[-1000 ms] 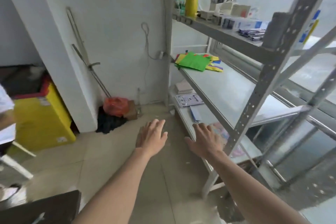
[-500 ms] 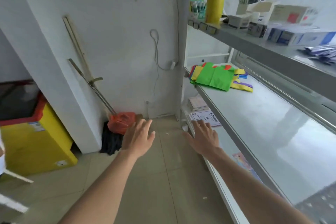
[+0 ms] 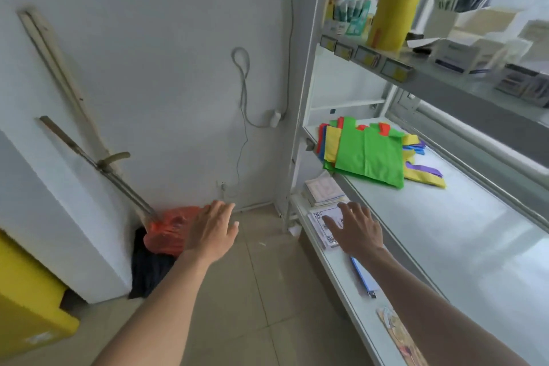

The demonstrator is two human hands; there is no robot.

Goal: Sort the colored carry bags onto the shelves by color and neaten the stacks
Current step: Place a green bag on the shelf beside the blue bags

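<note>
Carry bags (image 3: 368,154) lie jumbled on the middle shelf (image 3: 463,235), well beyond both hands' spread, empty fingers (image 3: 346,211).

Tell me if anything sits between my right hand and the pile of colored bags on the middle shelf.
Nothing visible does. The right hand is held out open over the lower shelf's papers, and the shelf surface leading up to the bag pile looks bare.

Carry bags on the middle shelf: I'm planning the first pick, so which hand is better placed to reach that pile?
Probably the right hand: open, beside the shelf edge below the bags. The left hand hangs over the floor.
</note>
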